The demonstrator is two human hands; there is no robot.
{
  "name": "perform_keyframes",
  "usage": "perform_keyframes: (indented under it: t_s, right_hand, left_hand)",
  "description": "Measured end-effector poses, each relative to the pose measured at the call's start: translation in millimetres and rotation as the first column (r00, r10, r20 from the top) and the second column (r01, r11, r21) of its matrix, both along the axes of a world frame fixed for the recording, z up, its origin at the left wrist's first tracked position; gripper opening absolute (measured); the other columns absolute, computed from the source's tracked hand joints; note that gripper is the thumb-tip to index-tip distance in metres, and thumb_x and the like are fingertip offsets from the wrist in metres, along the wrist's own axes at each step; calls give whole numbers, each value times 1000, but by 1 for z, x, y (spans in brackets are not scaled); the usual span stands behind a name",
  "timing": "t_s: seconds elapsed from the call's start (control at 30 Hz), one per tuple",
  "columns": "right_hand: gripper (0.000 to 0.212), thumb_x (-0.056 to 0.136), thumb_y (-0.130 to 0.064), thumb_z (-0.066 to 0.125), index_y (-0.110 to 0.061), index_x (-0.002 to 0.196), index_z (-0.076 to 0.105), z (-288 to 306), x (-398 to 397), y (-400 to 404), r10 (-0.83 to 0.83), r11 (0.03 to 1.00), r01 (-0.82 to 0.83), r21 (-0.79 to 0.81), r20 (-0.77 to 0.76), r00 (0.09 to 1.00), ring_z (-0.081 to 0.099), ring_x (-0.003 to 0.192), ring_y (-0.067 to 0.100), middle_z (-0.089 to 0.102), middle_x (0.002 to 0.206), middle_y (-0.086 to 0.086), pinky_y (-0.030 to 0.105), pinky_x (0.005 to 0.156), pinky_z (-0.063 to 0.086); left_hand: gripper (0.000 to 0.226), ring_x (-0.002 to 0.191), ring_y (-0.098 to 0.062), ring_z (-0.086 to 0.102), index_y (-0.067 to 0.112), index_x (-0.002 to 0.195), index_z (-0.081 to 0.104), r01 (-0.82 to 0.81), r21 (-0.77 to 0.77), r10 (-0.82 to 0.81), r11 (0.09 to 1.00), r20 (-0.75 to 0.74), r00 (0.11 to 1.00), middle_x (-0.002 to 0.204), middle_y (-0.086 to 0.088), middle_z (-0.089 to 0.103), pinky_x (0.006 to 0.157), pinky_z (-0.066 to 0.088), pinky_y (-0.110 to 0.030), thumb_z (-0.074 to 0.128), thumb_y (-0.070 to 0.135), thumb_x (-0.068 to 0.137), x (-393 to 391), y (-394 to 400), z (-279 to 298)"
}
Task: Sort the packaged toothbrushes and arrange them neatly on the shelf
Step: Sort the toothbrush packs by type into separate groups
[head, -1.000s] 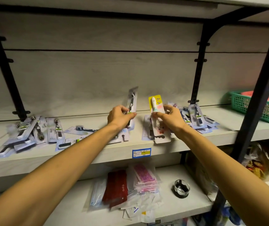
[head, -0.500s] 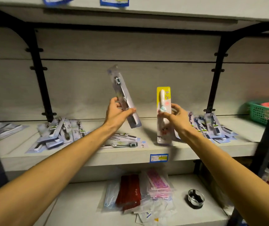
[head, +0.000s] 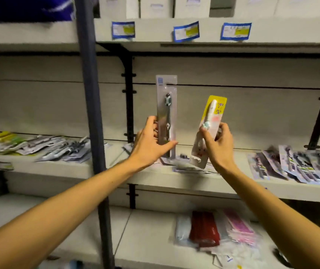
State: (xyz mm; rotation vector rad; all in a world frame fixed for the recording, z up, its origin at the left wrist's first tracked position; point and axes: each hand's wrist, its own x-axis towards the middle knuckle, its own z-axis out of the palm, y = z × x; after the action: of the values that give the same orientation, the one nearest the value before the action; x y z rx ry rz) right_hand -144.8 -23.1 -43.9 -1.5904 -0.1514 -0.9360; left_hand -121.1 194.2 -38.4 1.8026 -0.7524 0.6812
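With the grey-carded toothbrush pack (head: pixel 166 113) gripped upright by the left hand (head: pixel 151 144) and the yellow-carded pack (head: pixel 210 129) pinched by the right hand (head: pixel 218 144) above the shelf (head: pixel 223 184), sorting is judged under way; each pack is next to be matched to a like pile, possibly the one at 3 o'clock (head: pixel 298 165).

Dim, warm indoor light; motion blur throughout, wide-angle bending at edges.
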Motion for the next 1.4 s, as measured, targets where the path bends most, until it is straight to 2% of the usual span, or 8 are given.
perform_keyframes:
  t_s: [0.17,0.3,0.6,0.73,1.0,1.2,1.3,1.4]
  right_hand:
    - [26,92,-36,66,-21,108,53,-7,-22,108,-3,1000,4,-28,19,1000,68,86,23,67,95,0,50,72,59]
    - [29,91,-32,69,-22,112,51,-15,-36,199,109,992,-108,-67,4,994,70,87,21,68,98,0,50,66,62]
    - [42,91,-29,71,-20,128,54,-35,-26,336,254,919,-283,-274,-139,957,70,95,13,69,112,-3,46,84,60]
    - [48,91,-33,70,-24,134,50,-42,6,371,283,877,-354,-324,-245,927,73,85,16,71,109,-6,47,73,62]
    - [42,91,-27,67,-17,129,53,-34,96,415,195,884,-295,-363,-288,938,69,97,25,70,113,5,52,86,56]
    - [33,86,-26,67,-15,117,63,0,165,436,85,885,-211,-415,-301,950,70,88,27,74,98,8,46,82,57]
    - [33,85,-27,66,-16,116,63,5,192,445,65,905,-180,-386,-292,954,70,89,26,74,100,7,44,81,57]
    - [33,84,-27,66,-18,116,62,0,210,457,82,908,-199,-369,-311,947,70,91,25,73,103,5,44,83,58]
  left_hand:
    - [72,90,-5,72,34,126,41,-97,75,90,992,88,992,106,12,71,75,62,-35,83,52,71,-32,111,-4]
    - [62,82,4,68,40,120,41,-252,16,250,968,83,965,96,22,68,60,52,-12,82,45,74,-50,210,-16]
    - [62,99,-20,68,19,127,51,-407,-10,385,913,-301,872,111,1,69,85,56,-35,86,29,77,-22,369,-43]
    - [55,92,-12,68,25,119,51,-411,41,395,911,-379,837,104,5,70,69,51,-23,86,31,77,8,404,-55]
    - [40,90,-22,68,22,110,55,-418,135,432,898,-444,785,93,2,71,81,56,-35,81,27,80,94,426,-54]
    - [18,60,6,62,0,104,69,-282,186,336,941,-420,843,86,-7,70,58,48,-13,70,9,88,153,408,-40]
    - [30,40,-1,42,-4,81,67,-289,346,403,893,-328,854,62,-5,58,42,28,-15,64,24,92,172,404,-40]
    - [61,48,-16,43,11,61,53,-336,521,522,785,-264,811,55,-5,47,48,30,-28,47,61,96,188,418,-37]
